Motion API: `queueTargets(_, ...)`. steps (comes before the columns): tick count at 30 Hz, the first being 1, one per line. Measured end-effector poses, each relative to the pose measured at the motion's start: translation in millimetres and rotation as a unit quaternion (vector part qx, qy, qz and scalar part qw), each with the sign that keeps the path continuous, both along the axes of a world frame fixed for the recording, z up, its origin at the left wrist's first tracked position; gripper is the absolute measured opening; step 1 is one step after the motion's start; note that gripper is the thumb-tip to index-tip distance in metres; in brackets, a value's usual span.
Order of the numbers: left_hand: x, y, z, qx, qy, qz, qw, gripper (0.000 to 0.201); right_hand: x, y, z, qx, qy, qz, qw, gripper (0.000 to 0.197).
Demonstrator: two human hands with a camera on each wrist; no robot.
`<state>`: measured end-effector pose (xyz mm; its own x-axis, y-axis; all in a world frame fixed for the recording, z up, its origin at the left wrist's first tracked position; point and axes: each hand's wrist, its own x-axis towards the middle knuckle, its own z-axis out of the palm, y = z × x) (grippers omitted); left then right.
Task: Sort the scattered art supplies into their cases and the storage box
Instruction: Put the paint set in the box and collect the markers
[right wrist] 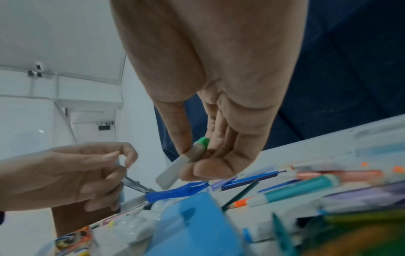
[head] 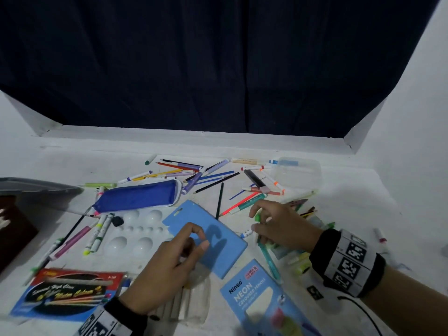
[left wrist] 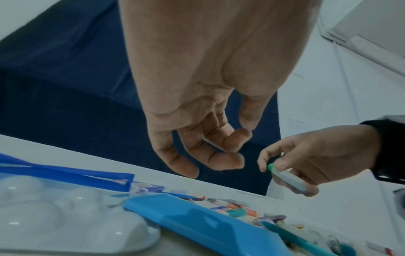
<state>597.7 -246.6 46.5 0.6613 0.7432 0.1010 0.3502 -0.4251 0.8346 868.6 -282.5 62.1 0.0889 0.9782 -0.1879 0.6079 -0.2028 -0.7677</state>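
Note:
My right hand [head: 257, 221] hovers over a heap of pens at the right and pinches a white marker with a green cap [head: 257, 217] between thumb and fingers. The right wrist view shows that marker [right wrist: 173, 171] slanting down out of the right hand [right wrist: 190, 155]. Just left of it, my left hand [head: 202, 238] hangs above a flat light-blue case [head: 218, 248] with its fingers [left wrist: 225, 161] loosely curled and nothing in them. A blue zip pouch [head: 138, 196] lies behind the case. Several markers and pencils [head: 194, 173] are scattered across the white table.
A white paint palette [head: 135, 236] sits left of the light-blue case. A neon pencil pack [head: 252, 294] and a red-and-blue pack [head: 65, 292] lie at the front. A clear plastic box [head: 298, 170] stands at the back right, and a grey bin rim [head: 36, 187] is at the far left.

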Motion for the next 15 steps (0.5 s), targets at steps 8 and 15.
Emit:
queueTargets(8, -91.2, 29.1, -19.8, 0.066, 0.133, 0.005, 0.989, 0.019, -83.1, -8.2, -15.0, -0.005, 0.093, 0.070, 0.993, 0.016)
queueTargets(15, -143.4, 45.3, -41.2, 0.103, 0.283, -0.097, 0.949, 0.046, -140.0, -4.7, -38.1, -0.034, -0.015, 0.120, 0.992, 0.024)
